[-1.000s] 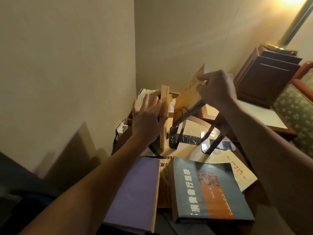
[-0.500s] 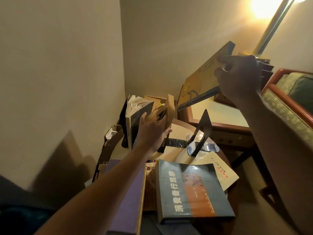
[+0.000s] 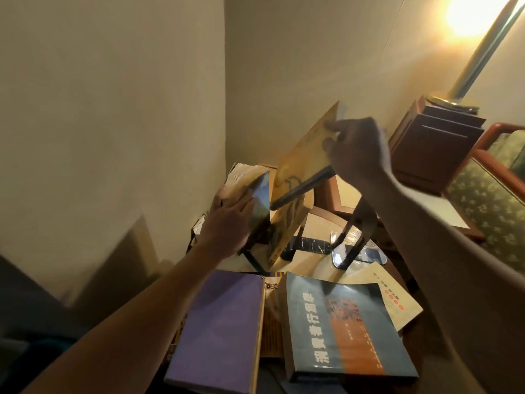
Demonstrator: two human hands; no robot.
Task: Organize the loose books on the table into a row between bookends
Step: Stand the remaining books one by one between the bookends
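Observation:
My right hand (image 3: 358,154) grips the upper end of a thin yellow book (image 3: 302,155), held tilted in the air above the standing books. My left hand (image 3: 227,223) presses flat against a blue-covered book (image 3: 260,203) that leans at the left end of the row, next to another upright yellowish book (image 3: 287,226). A black bookend (image 3: 355,231) stands to the right on the round table (image 3: 318,261), apart from the row. Loose books lie flat in front: a purple book (image 3: 218,334), a blue-and-orange book (image 3: 345,328) and a cream booklet (image 3: 389,294).
The wall corner is close behind the row. A wooden side table (image 3: 443,217) with a dark box (image 3: 431,149) and a lamp pole (image 3: 477,49) stands to the right. A patterned chair arm (image 3: 494,194) is at the far right.
My right hand has brought the yellow book down and leftward, closer to the standing row. My left hand has shifted onto the cover of the blue book.

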